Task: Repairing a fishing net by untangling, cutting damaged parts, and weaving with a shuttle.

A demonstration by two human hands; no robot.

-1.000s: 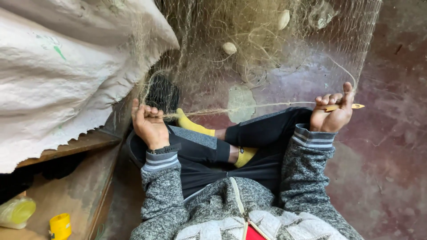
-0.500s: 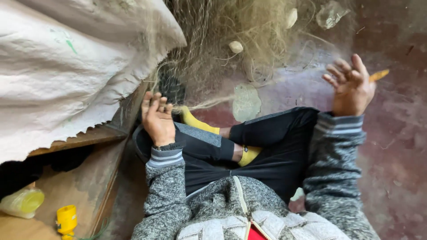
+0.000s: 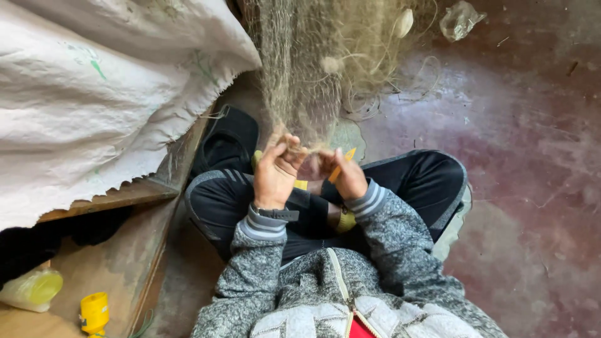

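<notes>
The fishing net [image 3: 313,81] hangs in front of me down to my lap, so its edge stays taut. My left hand [image 3: 275,172] pinches that edge shut; my right hand [image 3: 347,178] clamps the yellow netting needle [image 3: 343,161] beside it.

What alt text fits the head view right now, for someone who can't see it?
Seen from above, a seated cross-legged person's left hand pinches a fine net hanging in front, while the right hand holds a yellow needle against it. A white sack lies at left over a wooden shelf.
</notes>
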